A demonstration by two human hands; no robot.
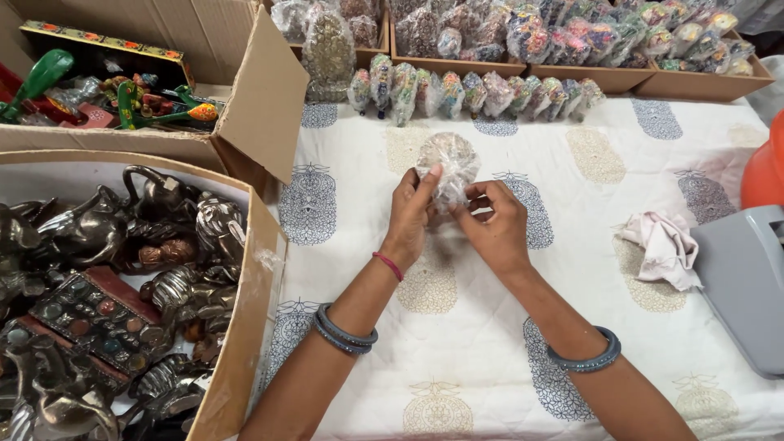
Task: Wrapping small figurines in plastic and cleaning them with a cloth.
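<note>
My left hand (408,214) and my right hand (493,227) together hold a small round object wrapped in clear bubble wrap (448,165) above a white cloth with printed motifs (572,171). The left fingers press the wrap from its left side. The right fingers pinch its lower right edge. Both wrists wear grey bangles, and the left wrist also has a thin red band.
A row of wrapped colourful items (474,94) lies across the cloth behind my hands, with wooden trays (604,77) of more behind them. Cardboard boxes sit at left, one holding dark metal figurines (98,269), one painted wooden toys (122,98). A crumpled pink cloth (663,247) and grey device (747,286) lie at right.
</note>
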